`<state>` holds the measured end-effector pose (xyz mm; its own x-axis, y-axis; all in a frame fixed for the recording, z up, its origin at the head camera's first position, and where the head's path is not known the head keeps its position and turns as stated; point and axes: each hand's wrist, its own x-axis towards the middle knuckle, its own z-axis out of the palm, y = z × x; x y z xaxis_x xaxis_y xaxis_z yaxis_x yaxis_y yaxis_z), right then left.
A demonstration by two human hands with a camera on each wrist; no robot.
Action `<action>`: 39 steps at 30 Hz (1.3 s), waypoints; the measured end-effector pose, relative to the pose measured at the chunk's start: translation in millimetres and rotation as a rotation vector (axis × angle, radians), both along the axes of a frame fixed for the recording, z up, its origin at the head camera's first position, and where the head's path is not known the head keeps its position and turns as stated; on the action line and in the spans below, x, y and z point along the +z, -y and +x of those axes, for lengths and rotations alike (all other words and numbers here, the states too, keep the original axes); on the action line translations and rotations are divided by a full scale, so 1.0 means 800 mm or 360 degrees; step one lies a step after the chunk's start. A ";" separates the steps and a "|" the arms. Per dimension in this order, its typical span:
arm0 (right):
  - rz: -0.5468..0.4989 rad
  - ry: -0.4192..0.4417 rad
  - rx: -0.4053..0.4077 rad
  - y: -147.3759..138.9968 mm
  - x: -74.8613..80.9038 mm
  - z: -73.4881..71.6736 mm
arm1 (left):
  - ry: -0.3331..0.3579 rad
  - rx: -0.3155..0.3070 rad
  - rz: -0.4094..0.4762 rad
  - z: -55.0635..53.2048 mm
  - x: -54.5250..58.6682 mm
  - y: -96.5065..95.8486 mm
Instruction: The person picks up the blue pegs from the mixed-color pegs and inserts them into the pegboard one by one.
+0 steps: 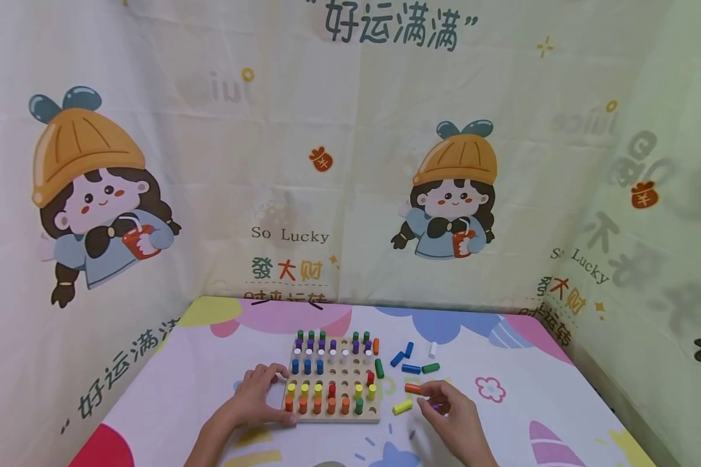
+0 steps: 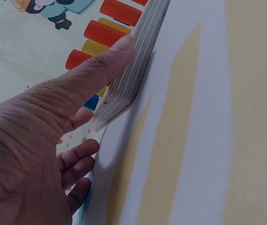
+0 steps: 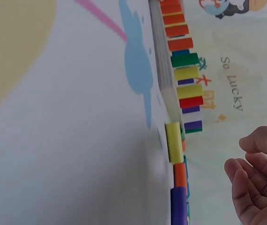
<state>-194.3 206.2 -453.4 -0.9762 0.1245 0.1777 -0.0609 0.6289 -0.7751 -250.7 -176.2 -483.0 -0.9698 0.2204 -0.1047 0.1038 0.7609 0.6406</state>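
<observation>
A wooden pegboard stands on the table with rows of coloured pegs in its holes. My left hand holds its near left corner, the thumb against the front edge and the index finger along the left side. Right of the board, my right hand hovers over loose pegs with fingers loosely bent; nothing shows between them in the right wrist view. Close to its fingertips lies an orange peg. A yellow peg is to their left, and a purple peg is partly hidden under the hand.
Beyond the right hand lie more loose pegs: a green one, a blue one and a white one. Another green peg rests beside the board's right edge. Printed cloth hangs behind the patterned table.
</observation>
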 end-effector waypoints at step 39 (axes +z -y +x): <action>0.0223 0.0130 -0.0088 -0.081 -0.022 -0.016 | -0.0014 -0.0003 -0.0019 -0.003 -0.006 0.001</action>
